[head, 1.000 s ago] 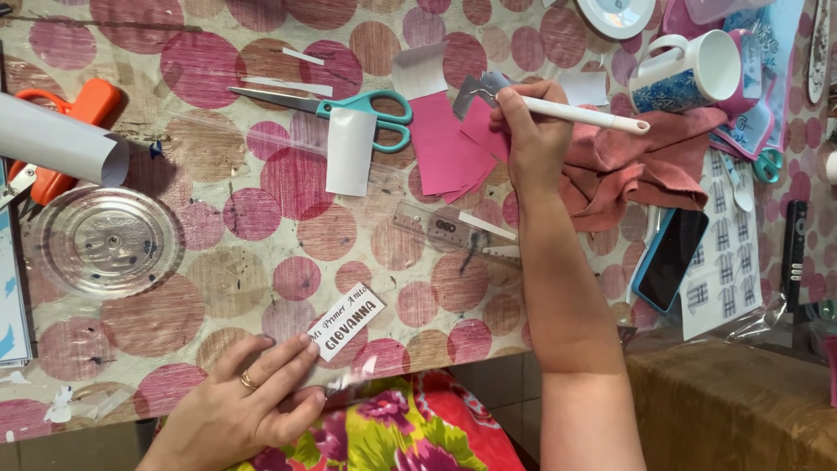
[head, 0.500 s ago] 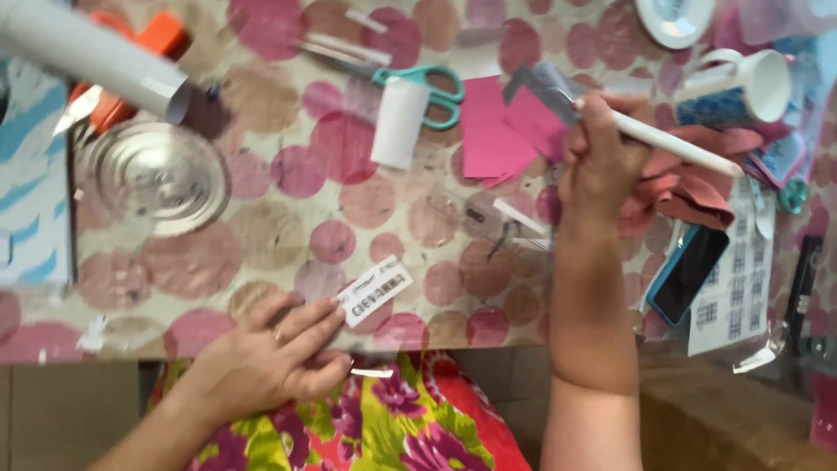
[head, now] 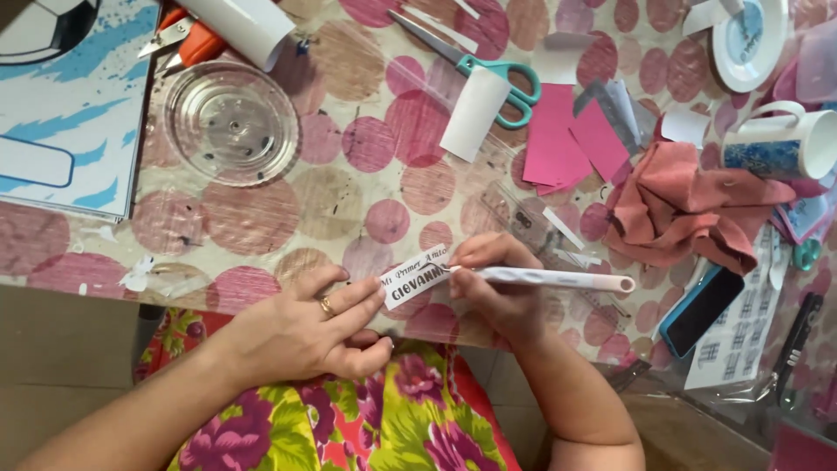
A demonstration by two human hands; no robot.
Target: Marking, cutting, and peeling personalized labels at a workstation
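A small white printed paper label (head: 415, 277) lies at the near edge of the table (head: 261, 209), which has a cloth of pink and brown dots. My left hand (head: 309, 327), with a ring on one finger, presses its fingers on the label's left end. My right hand (head: 497, 292) grips a long white pen-like tool (head: 558, 280) lying almost level, its tip touching the label's right end.
Teal-handled scissors (head: 488, 70), pink paper pieces (head: 567, 139), a white paper strip (head: 475, 113), a clear ruler (head: 523, 218) and a pink cloth (head: 689, 209) lie beyond. A clear round dish (head: 231, 122) and printed blue-white sheet (head: 61, 113) are left; mug (head: 776, 144), phone (head: 702, 310) right.
My right hand came down from the pink papers with the white tool and now meets the label at the table edge. My left hand stayed on the label.
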